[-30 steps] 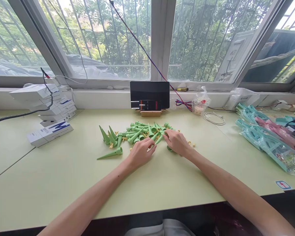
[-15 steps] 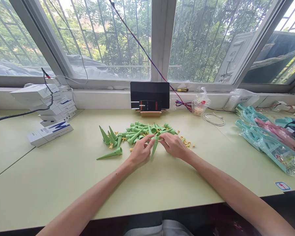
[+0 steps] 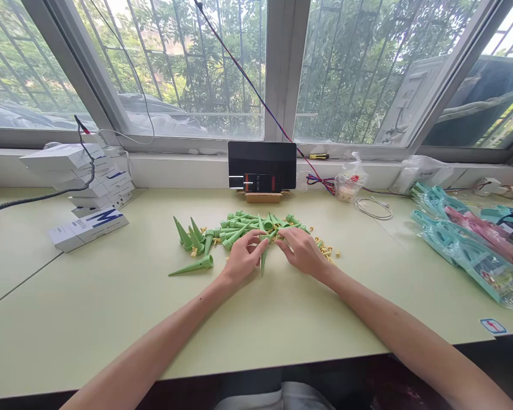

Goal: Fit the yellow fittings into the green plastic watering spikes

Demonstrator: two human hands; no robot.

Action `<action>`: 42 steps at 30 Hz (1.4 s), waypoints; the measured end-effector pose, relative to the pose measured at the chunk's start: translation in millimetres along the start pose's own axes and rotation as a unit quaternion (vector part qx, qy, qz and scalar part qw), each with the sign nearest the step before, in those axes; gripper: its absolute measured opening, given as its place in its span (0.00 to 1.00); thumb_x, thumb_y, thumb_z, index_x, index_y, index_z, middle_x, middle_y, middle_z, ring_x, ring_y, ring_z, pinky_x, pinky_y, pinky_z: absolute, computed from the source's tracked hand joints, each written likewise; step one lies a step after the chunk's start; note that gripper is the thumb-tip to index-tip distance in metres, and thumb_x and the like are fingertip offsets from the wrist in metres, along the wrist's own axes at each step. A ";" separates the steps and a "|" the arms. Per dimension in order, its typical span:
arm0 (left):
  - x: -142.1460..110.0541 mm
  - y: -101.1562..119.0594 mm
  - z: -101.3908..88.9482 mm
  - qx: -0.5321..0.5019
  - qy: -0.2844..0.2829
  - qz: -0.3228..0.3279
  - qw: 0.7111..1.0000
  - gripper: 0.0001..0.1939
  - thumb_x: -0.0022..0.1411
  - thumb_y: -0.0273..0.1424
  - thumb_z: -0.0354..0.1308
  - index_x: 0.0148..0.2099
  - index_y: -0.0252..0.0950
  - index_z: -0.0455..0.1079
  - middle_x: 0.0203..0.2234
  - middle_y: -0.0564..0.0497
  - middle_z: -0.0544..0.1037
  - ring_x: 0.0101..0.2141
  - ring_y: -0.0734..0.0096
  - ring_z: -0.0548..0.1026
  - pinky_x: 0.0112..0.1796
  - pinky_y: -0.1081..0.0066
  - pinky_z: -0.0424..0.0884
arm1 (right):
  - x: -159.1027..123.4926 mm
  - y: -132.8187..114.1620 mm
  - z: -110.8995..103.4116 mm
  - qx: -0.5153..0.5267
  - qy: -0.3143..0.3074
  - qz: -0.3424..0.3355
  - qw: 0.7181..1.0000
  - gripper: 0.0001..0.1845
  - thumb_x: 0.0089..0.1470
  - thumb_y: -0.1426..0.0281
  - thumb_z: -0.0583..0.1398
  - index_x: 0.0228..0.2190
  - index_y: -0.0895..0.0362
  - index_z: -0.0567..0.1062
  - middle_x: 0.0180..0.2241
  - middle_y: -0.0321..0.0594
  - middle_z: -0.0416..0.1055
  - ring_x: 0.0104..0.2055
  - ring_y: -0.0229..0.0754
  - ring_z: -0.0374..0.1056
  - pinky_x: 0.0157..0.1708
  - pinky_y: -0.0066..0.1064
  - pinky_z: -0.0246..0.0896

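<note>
My left hand (image 3: 244,256) is closed around a green plastic watering spike (image 3: 263,265), whose narrow tip points down toward me. Close by on the right, my right hand (image 3: 303,251) has its fingers pinched near the spike's upper end; what lies between them is too small to make out. Behind both hands spreads a heap of green spikes (image 3: 236,223) with ribbed caps, partly covered by my fingers. Small yellow plastic pieces (image 3: 325,249) lie scattered beside my right hand. A single spike (image 3: 192,266) rests on its side left of my left hand, below a few standing spikes (image 3: 196,234).
A phone (image 3: 262,183) showing a timer leans on a dark tablet (image 3: 261,154) at the back. White boxes (image 3: 89,228) are stacked at left. Bagged teal hangers (image 3: 457,242) lie at right, near a coiled white cable (image 3: 373,208) and a plastic bag (image 3: 349,181).
Both hands have come together over the near side of the heap. The spike in my left hand has swung to point downward, and my right hand has drawn back from the heap.
</note>
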State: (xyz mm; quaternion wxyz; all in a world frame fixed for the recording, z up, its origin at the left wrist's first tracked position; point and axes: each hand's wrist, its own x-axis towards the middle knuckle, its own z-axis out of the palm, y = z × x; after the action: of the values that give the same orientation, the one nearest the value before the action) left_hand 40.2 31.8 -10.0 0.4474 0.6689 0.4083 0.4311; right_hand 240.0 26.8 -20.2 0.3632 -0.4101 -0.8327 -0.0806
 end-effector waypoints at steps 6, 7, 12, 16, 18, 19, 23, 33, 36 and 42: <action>0.5 -0.8 -0.7 -0.004 0.032 0.013 0.999 0.18 0.61 0.45 0.60 0.46 0.38 0.66 0.26 0.56 0.71 0.15 0.81 0.66 0.17 0.77 0.61 | 0.6 -8.0 2.4 -0.048 -0.060 0.036 0.996 0.12 0.67 0.65 0.53 0.41 0.59 0.72 0.39 0.49 0.75 0.41 0.50 0.69 0.41 0.39 0.62; 0.8 -1.2 -0.6 -0.005 0.035 0.013 0.999 0.18 0.61 0.45 0.60 0.46 0.38 0.65 0.26 0.56 0.71 0.15 0.81 0.66 0.17 0.78 0.61 | 0.8 -9.3 2.7 -0.050 -0.076 0.032 0.995 0.12 0.67 0.65 0.53 0.40 0.59 0.72 0.38 0.49 0.75 0.42 0.50 0.69 0.42 0.40 0.62; 1.7 -2.2 -0.5 -0.019 0.043 0.001 0.999 0.18 0.60 0.45 0.61 0.42 0.39 0.63 0.27 0.57 0.72 0.15 0.82 0.66 0.17 0.78 0.61 | 1.0 -10.9 2.1 -0.051 -0.121 0.009 0.991 0.08 0.65 0.68 0.55 0.39 0.59 0.72 0.41 0.48 0.74 0.44 0.50 0.68 0.45 0.41 0.62; 1.9 -1.1 -0.6 -0.046 0.042 -0.018 0.998 0.19 0.59 0.46 0.62 0.42 0.39 0.63 0.26 0.57 0.71 0.15 0.81 0.66 0.16 0.79 0.59 | 1.6 -10.9 0.0 -0.055 -0.142 -0.004 0.988 0.05 0.63 0.71 0.56 0.39 0.58 0.71 0.41 0.48 0.74 0.43 0.49 0.68 0.44 0.40 0.63; 2.3 -0.8 -0.6 -0.058 0.042 -0.024 0.997 0.20 0.58 0.46 0.63 0.43 0.38 0.64 0.26 0.57 0.71 0.15 0.81 0.66 0.15 0.79 0.58 | 2.0 -11.2 -0.7 -0.060 -0.150 -0.009 0.987 0.04 0.64 0.71 0.56 0.39 0.57 0.71 0.41 0.47 0.74 0.42 0.48 0.68 0.43 0.40 0.63; 2.5 -0.7 -0.6 -0.063 0.041 -0.027 0.997 0.20 0.58 0.46 0.63 0.43 0.38 0.64 0.26 0.57 0.71 0.15 0.82 0.66 0.15 0.79 0.59 | 2.1 -11.3 -0.8 -0.063 -0.154 -0.012 0.986 0.04 0.64 0.71 0.55 0.38 0.57 0.71 0.41 0.47 0.74 0.42 0.48 0.67 0.43 0.40 0.63; 3.1 -0.6 -0.8 -0.073 0.039 -0.032 0.996 0.20 0.58 0.45 0.63 0.43 0.38 0.64 0.26 0.57 0.71 0.15 0.83 0.64 0.15 0.78 0.60 | 2.5 -11.0 -1.7 -0.066 -0.164 -0.021 0.984 0.05 0.64 0.71 0.55 0.37 0.58 0.71 0.41 0.48 0.74 0.42 0.48 0.68 0.44 0.40 0.63; 1.7 0.2 -0.3 -0.065 0.040 -0.036 0.996 0.19 0.58 0.45 0.63 0.43 0.39 0.65 0.26 0.57 0.69 0.15 0.83 0.63 0.15 0.78 0.61 | 3.0 -10.5 -2.8 -0.037 -0.141 0.000 0.989 0.05 0.64 0.73 0.55 0.37 0.57 0.72 0.39 0.47 0.75 0.41 0.48 0.68 0.43 0.39 0.63; 1.8 0.4 -0.4 -0.063 0.040 -0.035 0.997 0.19 0.57 0.46 0.63 0.44 0.39 0.65 0.26 0.57 0.69 0.15 0.82 0.64 0.15 0.78 0.61 | 2.4 -9.9 -2.1 -0.048 -0.149 -0.006 0.988 0.03 0.63 0.72 0.56 0.38 0.57 0.71 0.40 0.46 0.74 0.40 0.47 0.67 0.42 0.39 0.63; 1.5 1.5 -1.3 -0.070 0.032 -0.027 0.997 0.19 0.58 0.45 0.63 0.46 0.39 0.67 0.24 0.58 0.67 0.15 0.81 0.64 0.15 0.77 0.62 | 2.6 -8.5 -2.3 -0.057 -0.169 0.000 0.984 0.04 0.63 0.73 0.56 0.38 0.58 0.72 0.37 0.47 0.75 0.40 0.48 0.67 0.42 0.39 0.64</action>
State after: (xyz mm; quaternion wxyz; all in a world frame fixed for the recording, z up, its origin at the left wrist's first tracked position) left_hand 39.7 33.1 -7.9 0.4911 0.6107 0.4091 0.4675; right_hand 233.9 21.8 -15.4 0.1934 -0.4375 -0.8763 -0.0576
